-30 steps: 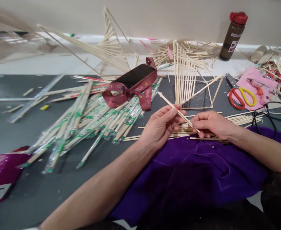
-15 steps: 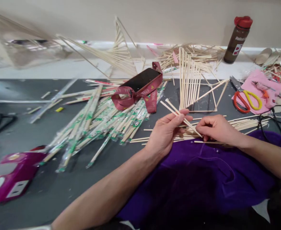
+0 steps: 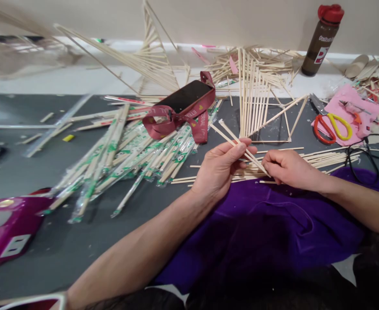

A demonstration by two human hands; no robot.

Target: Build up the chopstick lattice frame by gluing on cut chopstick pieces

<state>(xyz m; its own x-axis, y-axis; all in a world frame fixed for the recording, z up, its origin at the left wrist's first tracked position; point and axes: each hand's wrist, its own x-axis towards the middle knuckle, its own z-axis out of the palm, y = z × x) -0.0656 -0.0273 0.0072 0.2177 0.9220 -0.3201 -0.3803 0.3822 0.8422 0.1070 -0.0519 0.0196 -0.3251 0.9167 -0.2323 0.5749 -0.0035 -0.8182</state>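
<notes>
My left hand (image 3: pixel 220 165) pinches two wooden chopsticks (image 3: pixel 233 140) between thumb and fingers. They spread apart at the upper left and run close together toward the lower right. My right hand (image 3: pixel 288 168) is closed beside their lower ends, its fingertips curled in. Whatever those fingertips may grip is hidden. Loose bare chopsticks (image 3: pixel 327 160) lie beneath and behind both hands, along the edge of a purple cloth (image 3: pixel 257 224). Just beyond stands a chopstick frame (image 3: pixel 252 94) with a fanned row of sticks.
Wrapped chopsticks (image 3: pixel 112 155) are piled left, with a phone (image 3: pixel 186 95) and red strap above. Scissors (image 3: pixel 325 127) lie by pink paper (image 3: pixel 341 107). A bottle (image 3: pixel 323 41) stands behind. A larger stick structure (image 3: pixel 157 56) is at the back; a magenta device (image 3: pixel 11 224) sits left.
The whole view has shifted, so the tabletop things appear slightly higher and further left. Both hands keep nearly the same hold and position around the two chopsticks.
</notes>
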